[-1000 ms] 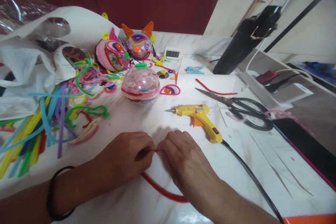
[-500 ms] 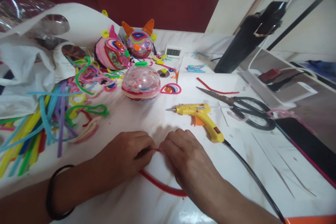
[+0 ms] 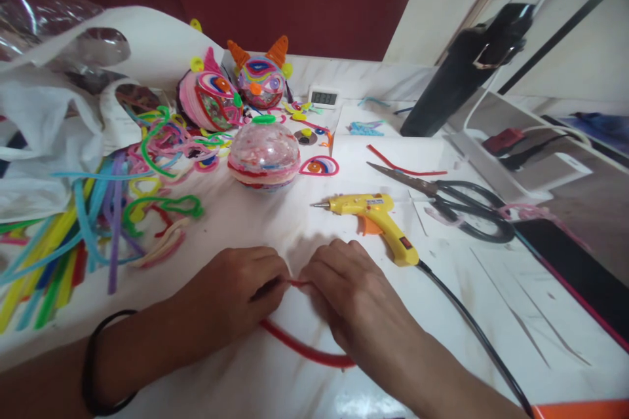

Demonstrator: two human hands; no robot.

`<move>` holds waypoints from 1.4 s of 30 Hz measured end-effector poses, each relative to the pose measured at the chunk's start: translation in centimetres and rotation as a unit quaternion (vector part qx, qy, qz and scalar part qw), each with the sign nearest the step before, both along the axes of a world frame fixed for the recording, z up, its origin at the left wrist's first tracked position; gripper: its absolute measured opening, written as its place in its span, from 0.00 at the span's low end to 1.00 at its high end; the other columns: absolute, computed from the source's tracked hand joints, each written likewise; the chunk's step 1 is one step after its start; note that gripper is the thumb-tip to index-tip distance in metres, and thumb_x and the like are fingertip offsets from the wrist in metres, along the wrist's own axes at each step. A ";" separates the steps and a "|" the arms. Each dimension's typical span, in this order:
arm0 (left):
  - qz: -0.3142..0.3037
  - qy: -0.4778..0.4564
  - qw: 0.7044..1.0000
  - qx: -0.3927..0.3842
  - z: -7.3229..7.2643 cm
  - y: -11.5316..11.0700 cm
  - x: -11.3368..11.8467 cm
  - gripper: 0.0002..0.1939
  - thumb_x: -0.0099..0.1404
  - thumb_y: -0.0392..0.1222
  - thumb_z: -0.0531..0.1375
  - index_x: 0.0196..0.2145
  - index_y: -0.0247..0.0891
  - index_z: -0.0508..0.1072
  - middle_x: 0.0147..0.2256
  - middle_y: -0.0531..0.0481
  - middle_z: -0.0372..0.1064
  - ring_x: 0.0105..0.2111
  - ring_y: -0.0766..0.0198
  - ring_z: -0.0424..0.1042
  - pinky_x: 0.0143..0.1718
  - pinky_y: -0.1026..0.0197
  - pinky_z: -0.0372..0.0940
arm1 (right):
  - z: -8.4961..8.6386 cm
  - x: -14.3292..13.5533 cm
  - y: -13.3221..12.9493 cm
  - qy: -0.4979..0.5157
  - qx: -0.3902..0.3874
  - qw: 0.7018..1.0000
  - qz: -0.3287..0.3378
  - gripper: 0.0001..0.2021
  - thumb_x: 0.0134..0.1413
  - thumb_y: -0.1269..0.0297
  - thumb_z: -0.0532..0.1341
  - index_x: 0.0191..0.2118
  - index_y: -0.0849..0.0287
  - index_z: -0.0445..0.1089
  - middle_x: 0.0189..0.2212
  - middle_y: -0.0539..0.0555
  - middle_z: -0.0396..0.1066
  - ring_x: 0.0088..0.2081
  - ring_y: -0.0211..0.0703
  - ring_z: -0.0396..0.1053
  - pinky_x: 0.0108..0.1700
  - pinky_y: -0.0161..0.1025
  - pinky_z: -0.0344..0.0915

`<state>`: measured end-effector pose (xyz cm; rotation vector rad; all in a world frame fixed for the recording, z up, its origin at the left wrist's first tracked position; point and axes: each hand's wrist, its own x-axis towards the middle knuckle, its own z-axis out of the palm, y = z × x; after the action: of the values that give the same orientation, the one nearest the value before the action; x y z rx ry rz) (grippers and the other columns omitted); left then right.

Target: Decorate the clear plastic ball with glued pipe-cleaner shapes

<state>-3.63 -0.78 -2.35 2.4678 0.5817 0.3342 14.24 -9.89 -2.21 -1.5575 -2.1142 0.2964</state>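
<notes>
A red pipe cleaner [image 3: 309, 352] runs between my two hands, curving down in a loop over the white table. Fingers of my left hand [image 3: 236, 288] are closed on it, and a short stretch of red shows between the fingertips. My right hand [image 3: 348, 291] pinches it too, a small gap to the right of the left one. Beyond the hands sits a clear ball [image 3: 265, 150] wrapped with pink and red strands round its middle, a green coil on top. Beside it lies an eye-shaped coil [image 3: 319, 165]. To the right rests a yellow glue gun [image 3: 376, 209].
Scissors [image 3: 442, 200] and a red strip [image 3: 403, 165] lie right of the ball. Loose pipe cleaners [image 3: 63, 255] cover the left side. Two decorated balls [image 3: 260, 82] and a small digital clock [image 3: 323, 97] stand behind. The glue gun's cord [image 3: 476, 334] runs down the right.
My right hand has shifted very slightly to the right, so a little more red shows between the fingertips. The other things stay where they were.
</notes>
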 end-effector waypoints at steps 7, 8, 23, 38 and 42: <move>0.020 0.003 1.000 -0.006 0.2 0.0 -0.1 0.08 0.62 0.32 0.54 0.27 0.37 0.69 0.23 0.57 0.63 0.22 0.69 0.61 0.26 0.66 0.54 | 0.3 0.4 0.0 -0.013 0.005 1.000 -0.018 0.08 0.56 0.79 0.60 0.28 0.63 0.70 0.28 0.54 0.68 0.32 0.45 0.63 0.38 0.44 0.56; 0.020 0.001 1.000 -0.007 0.1 0.0 -0.1 0.07 0.62 0.32 0.55 0.29 0.38 0.70 0.24 0.57 0.63 0.22 0.69 0.62 0.26 0.66 0.55 | 0.3 0.4 0.0 -0.013 0.008 1.000 -0.018 0.08 0.55 0.80 0.60 0.28 0.63 0.70 0.27 0.54 0.68 0.31 0.44 0.63 0.38 0.44 0.56; 0.000 -0.032 0.999 0.001 -0.6 0.1 -0.2 0.07 0.67 0.34 0.54 0.35 0.39 0.72 0.30 0.55 0.68 0.29 0.67 0.69 0.31 0.65 0.59 | 0.3 1.0 -0.3 -0.003 0.008 1.000 -0.017 0.09 0.58 0.78 0.58 0.28 0.64 0.69 0.27 0.55 0.68 0.32 0.45 0.63 0.37 0.43 0.58; -0.046 -0.042 0.998 0.019 -0.9 0.2 -0.4 0.11 0.67 0.29 0.52 0.36 0.38 0.73 0.33 0.53 0.68 0.32 0.68 0.69 0.33 0.67 0.60 | -0.1 0.4 -0.2 -0.025 0.012 1.000 0.010 0.10 0.58 0.81 0.58 0.32 0.60 0.70 0.27 0.50 0.65 0.32 0.43 0.61 0.39 0.42 0.53; -0.047 -0.041 0.998 0.026 -0.8 0.1 -0.3 0.12 0.67 0.28 0.51 0.35 0.37 0.73 0.32 0.53 0.67 0.31 0.69 0.69 0.32 0.67 0.60 | -0.1 0.4 0.0 -0.034 0.017 0.999 0.021 0.11 0.57 0.83 0.57 0.31 0.59 0.68 0.27 0.49 0.64 0.31 0.42 0.60 0.37 0.42 0.51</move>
<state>-3.96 -0.64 -3.15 2.5089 0.4258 0.4145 14.62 -9.92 -2.35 -1.5253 -2.1948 0.2224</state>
